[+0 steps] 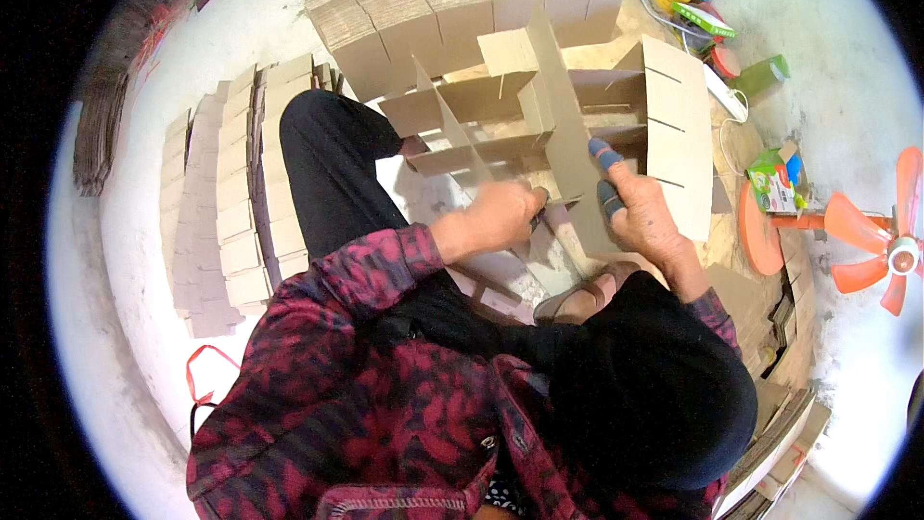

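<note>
In front of me is a partly interlocked cardboard divider (481,154) made of slotted brown strips crossing each other. A long upright cardboard strip (561,96) runs through it, pointing away from me. My right hand (643,217), with grey-blue coverings on its fingertips, grips the near right side of this strip. On the other side, my left hand (500,217) is closed, fingers pinched at the near edge of a cross strip; its fingertips are partly hidden. A wide slotted cardboard piece (679,125) stands along the divider's right side.
Stacked cardboard strips (414,19) stand behind the divider, with more stacks (245,193) to the left. My bent knee (337,154) is beside the divider. An orange fan (890,246), green box (775,183), power strip (724,94) and green cup (765,75) are at the right.
</note>
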### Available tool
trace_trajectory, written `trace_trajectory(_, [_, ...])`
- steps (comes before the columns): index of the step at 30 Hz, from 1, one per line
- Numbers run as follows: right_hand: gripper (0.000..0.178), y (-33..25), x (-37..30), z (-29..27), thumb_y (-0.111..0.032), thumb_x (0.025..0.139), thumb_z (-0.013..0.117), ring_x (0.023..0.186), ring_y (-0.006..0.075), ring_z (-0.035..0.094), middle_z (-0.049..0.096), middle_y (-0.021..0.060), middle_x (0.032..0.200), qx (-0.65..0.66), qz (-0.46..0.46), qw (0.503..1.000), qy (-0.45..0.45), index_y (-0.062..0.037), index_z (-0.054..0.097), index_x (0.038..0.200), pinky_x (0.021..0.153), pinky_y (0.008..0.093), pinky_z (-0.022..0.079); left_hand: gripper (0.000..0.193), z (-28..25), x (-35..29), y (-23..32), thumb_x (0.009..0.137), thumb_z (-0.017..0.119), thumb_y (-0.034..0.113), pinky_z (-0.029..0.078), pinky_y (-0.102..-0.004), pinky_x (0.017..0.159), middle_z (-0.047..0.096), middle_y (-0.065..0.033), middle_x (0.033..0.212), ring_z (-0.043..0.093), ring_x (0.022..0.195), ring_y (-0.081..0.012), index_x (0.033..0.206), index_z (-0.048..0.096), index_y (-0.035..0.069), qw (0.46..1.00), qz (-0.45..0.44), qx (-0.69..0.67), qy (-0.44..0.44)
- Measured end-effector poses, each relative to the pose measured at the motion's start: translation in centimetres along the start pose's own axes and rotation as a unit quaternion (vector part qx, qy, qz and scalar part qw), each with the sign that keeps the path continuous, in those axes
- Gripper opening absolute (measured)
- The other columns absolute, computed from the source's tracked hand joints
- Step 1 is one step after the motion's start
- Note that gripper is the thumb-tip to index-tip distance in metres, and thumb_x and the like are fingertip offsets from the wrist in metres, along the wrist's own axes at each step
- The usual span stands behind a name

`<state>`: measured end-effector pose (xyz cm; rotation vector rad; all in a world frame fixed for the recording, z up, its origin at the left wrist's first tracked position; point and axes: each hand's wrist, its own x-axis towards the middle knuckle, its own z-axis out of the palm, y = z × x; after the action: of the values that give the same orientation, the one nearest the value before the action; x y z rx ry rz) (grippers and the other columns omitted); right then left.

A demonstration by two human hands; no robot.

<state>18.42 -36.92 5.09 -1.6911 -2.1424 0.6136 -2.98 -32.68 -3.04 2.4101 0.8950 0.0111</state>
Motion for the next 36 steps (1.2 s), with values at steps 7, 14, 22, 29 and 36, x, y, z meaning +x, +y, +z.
trace_trajectory(7, [0.063, 2.3, -0.5, 1.8, 0.004, 0.077, 0.052, 0.068, 0.0435, 0.059, 0.058, 0.029, 0.078, -0.05, 0.0, 0.998, 0.024, -0.0096, 0.042, 0.138, 0.063, 0.0461, 0.048, 0.022, -1.6, 0.5, -0.5, 0.069, 0.059, 0.004, 0.048, -0.0493, 0.073, 0.06, -0.0214, 0.092, 0.059, 0.088, -0.0421, 0.09, 0.055, 0.001, 0.991, 0.012, -0.051, 0.12])
trace_trajectory(14, [0.071, 2.5, -1.3, 3.1, 0.003, 0.077, 0.054, 0.067, 0.0416, 0.059, 0.058, 0.026, 0.076, -0.02, -0.029, 0.998, 0.057, -0.012, 0.035, 0.144, 0.062, 0.0441, 0.048, 0.022, -8.6, 3.5, -10.2, 0.065, 0.058, 0.004, 0.046, -0.0474, 0.078, 0.06, -0.0174, 0.089, 0.058, 0.093, -0.037, 0.086, 0.056, 0.002, 0.934, -0.054, 0.183, 0.302])
trace_trajectory(22, [0.07, 3.0, -1.6, 4.2, 0.006, 0.076, 0.054, 0.071, 0.0407, 0.06, 0.061, 0.0255, 0.083, -0.004, -0.028, 0.998, 0.055, -0.0081, 0.036, 0.143, 0.065, 0.0424, 0.049, 0.019, -6.7, 4.1, -10.2, 0.065, 0.055, -0.003, 0.048, -0.0497, 0.063, 0.06, -0.0206, 0.075, 0.061, 0.076, -0.0415, 0.082, 0.051, 0.003, 0.96, -0.064, 0.062, 0.267])
trace_trajectory(29, [0.071, 3.2, -1.9, 3.9, 0.007, 0.069, 0.056, 0.079, 0.0419, 0.061, 0.061, 0.0243, 0.095, -0.04, -0.053, 0.998, 0.008, -0.0072, 0.041, 0.137, 0.068, 0.0441, 0.051, 0.028, -5.7, 4.9, -9.9, 0.064, 0.057, -0.006, 0.049, -0.0494, 0.067, 0.059, -0.0224, 0.09, 0.06, 0.082, -0.0435, 0.091, 0.051, 0.001, 0.968, -0.009, 0.029, 0.25])
trace_trajectory(36, [0.065, 1.6, -0.4, 1.4, 0.009, 0.068, 0.051, 0.077, 0.0431, 0.061, 0.061, 0.0257, 0.089, -0.05, 0.004, 0.998, -0.049, -0.0091, 0.049, 0.13, 0.067, 0.0477, 0.048, 0.023, -7.1, 6.5, -12.3, 0.069, 0.056, 0.001, 0.048, -0.0507, 0.076, 0.058, -0.0254, 0.108, 0.059, 0.094, -0.0432, 0.092, 0.055, -0.001, 0.972, -0.077, 0.059, 0.216])
